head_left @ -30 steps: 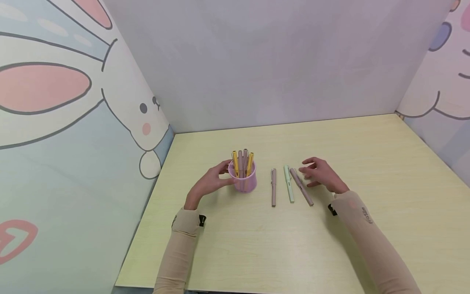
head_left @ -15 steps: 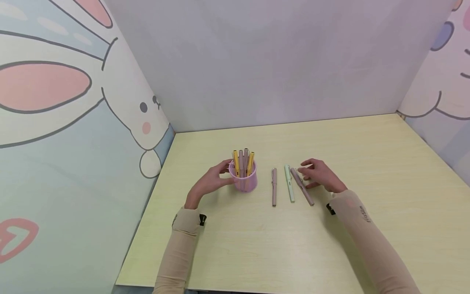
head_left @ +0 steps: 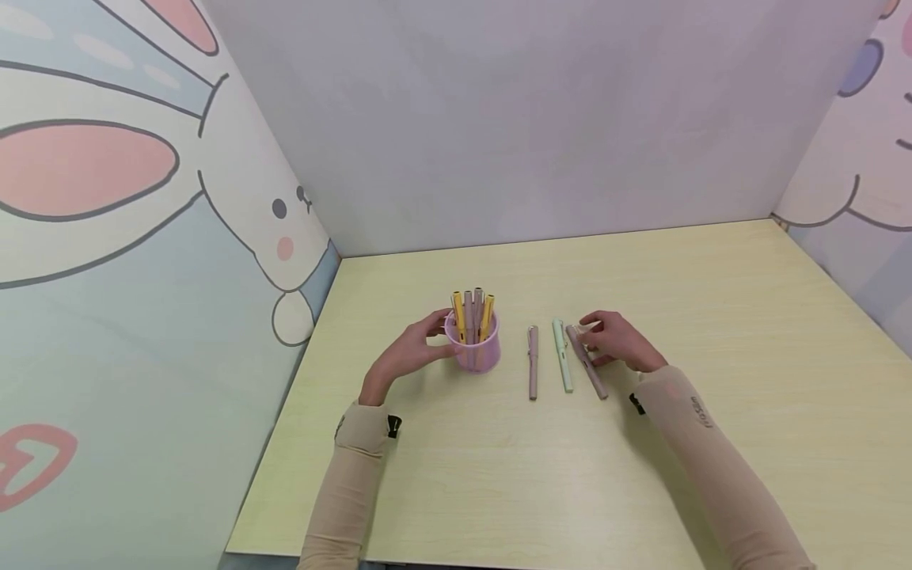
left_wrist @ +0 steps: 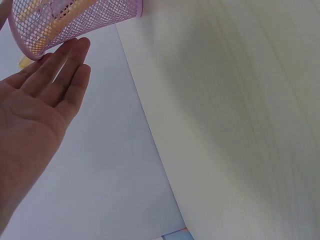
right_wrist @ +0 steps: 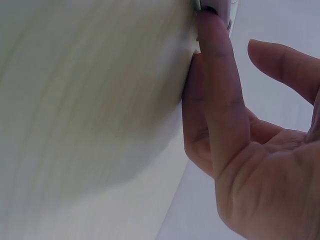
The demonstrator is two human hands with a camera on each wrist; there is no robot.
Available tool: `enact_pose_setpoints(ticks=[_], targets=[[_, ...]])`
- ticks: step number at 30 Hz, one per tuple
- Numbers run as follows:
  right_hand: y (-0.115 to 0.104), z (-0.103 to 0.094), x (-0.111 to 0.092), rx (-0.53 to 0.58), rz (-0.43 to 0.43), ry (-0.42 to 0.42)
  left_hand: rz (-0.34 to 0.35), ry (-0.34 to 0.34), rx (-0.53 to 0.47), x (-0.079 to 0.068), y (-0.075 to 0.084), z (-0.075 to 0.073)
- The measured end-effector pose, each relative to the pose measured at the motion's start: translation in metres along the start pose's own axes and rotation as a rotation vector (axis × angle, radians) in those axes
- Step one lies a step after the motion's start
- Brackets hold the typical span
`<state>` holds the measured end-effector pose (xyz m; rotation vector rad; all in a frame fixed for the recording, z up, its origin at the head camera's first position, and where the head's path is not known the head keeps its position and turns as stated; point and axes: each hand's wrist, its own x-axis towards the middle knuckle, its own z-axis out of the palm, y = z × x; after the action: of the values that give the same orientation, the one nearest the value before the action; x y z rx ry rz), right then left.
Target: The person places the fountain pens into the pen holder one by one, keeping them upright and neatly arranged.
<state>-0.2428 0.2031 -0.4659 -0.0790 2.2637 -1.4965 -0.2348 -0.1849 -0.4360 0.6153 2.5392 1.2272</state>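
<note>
A pink mesh pen holder [head_left: 488, 359] stands on the table with yellow and mauve pens upright in it. My left hand [head_left: 412, 349] holds it from the left, thumb at the front and fingers behind; the left wrist view shows fingertips against the mesh [left_wrist: 97, 20]. To the right, a mauve pen [head_left: 533, 364], a mint-green pen [head_left: 563, 356] and another mauve pen [head_left: 587, 366], slanted, lie on the table. My right hand [head_left: 618, 340] is at the capped end of the slanted pen. In the right wrist view one fingertip touches that pen [right_wrist: 223, 7], the thumb apart from it.
The pale wood-grain table [head_left: 456, 475] meets a plain grey wall [head_left: 534, 142] at the back. Side walls with cartoon drawings, such as a rabbit [head_left: 249, 198] on the left, bound the table. Its front edge lies close to the left forearm.
My right hand has moved slightly left and lower, its fingertips coming onto the slanted mauve pen. The left hand and the pen holder stay in place.
</note>
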Motion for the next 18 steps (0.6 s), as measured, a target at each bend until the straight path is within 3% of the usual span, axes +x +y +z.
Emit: enact_pose_setpoints(ticks=[18], targets=[[-0.0038,0.0081,0.005,-0.121,0.005,0.036,0.001,0.004,-0.002,0.0005,-0.0017,0.0006]])
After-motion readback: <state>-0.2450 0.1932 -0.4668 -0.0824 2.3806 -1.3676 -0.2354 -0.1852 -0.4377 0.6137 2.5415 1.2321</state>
